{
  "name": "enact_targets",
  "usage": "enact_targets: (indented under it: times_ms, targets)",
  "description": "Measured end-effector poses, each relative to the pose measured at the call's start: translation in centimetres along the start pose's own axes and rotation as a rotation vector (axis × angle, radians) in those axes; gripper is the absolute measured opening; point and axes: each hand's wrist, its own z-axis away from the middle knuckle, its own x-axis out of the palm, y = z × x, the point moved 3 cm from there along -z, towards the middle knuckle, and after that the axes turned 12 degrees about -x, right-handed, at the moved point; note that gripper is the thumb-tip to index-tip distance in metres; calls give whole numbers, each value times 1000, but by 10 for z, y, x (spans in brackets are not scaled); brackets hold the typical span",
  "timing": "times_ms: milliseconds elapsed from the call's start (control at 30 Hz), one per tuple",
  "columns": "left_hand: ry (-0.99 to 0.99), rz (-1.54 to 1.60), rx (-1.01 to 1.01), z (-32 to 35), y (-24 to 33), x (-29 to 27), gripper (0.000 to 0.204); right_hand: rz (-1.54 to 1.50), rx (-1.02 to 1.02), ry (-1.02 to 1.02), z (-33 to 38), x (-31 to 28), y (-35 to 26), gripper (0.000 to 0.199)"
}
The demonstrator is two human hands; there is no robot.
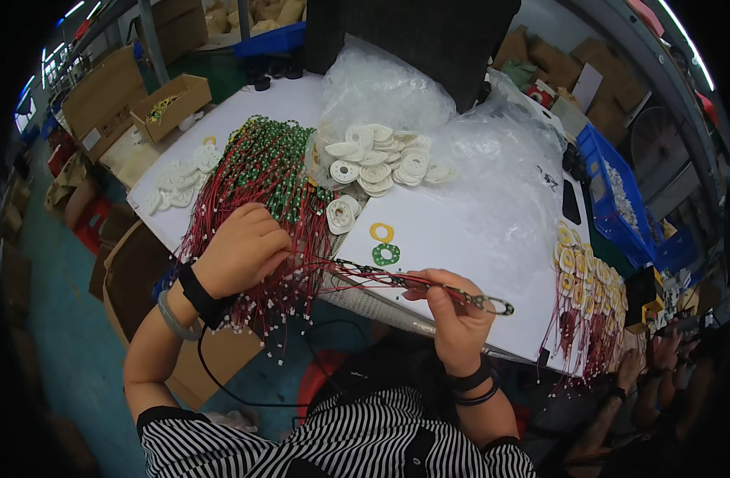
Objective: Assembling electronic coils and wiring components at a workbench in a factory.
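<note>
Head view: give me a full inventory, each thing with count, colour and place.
Table: one, white, centre.
Ring-board strip: apparently one, dark with red wires, near edge.
Wired ring boards: many, green with red wires, left heap.
Yellow ring: one, centre.
Green ring: one, below it.
White discs: many, rear centre.
White plastic pieces: several, left.
Clear plastic bags: at least two, rear and right.
Wired discs: many, yellow-white, right edge.
Blue bin: one, far right.
Cardboard boxes: several, brown, mainly left.
Another person's hands: lower right, count unclear.
Left hand: one, at the red wires.
Right hand: one, holding the strip.
</note>
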Motion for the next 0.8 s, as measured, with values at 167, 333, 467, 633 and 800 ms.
enact_targets:
  times_ms: [167, 333, 467, 633, 800]
  targets:
    - [-70, 33, 36, -6, -8, -9, 25, -25, -15, 84, -58, -1, -1, 25]
    - [-51, -155, -46, -3, -20, -8, 27, -387, -48, 44, -85, 0, -18, 27]
    - [-63, -288, -124, 4, -38, 5, 22, -499, -98, 108, -85, -19, -36, 26]
    - [18, -325, -65, 6, -35, 1, 23, -519, -232, 122, -69, -86, -74, 31]
    - [33, -343, -44, 3, -33, 3, 23, -726, -350, 53, -34, -150, -137, 30]
